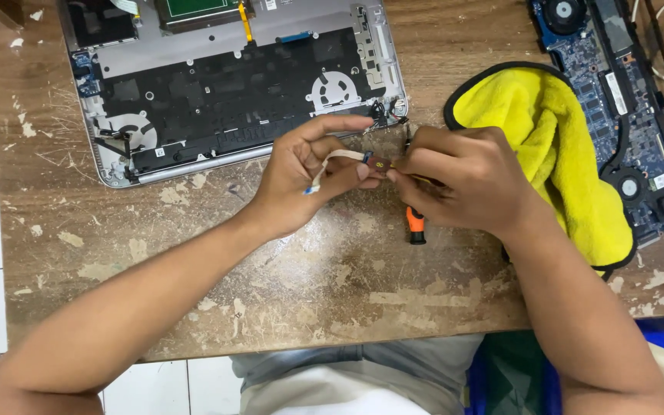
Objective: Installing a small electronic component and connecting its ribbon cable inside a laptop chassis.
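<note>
Reaching in from the near edge, 2 bare forearms cross the worn wooden desk (309, 284), whose top is scratched and flecked with pale patches. The left hand (309, 180) and the right hand (466, 180) meet above the middle of the desk. Between them is a small brown circuit piece (379, 163) with a thin white ribbon cable (330, 163) trailing from it. The left grip is clenched on the cable and the piece, the cable looping under its fingers and ending in a blue tip near the palm. The right grip pinches the other side of the same piece with thumb and forefinger. Just under the right hand lies a screwdriver with an orange and black handle (416, 225), flat on the desk. To the right sits a yellow cloth (555, 146) with a dark border. Farther back lies an opened laptop shell (232, 84), its inner parts exposed. At the far right lies a blue circuit board (616, 77) with fans.
</note>
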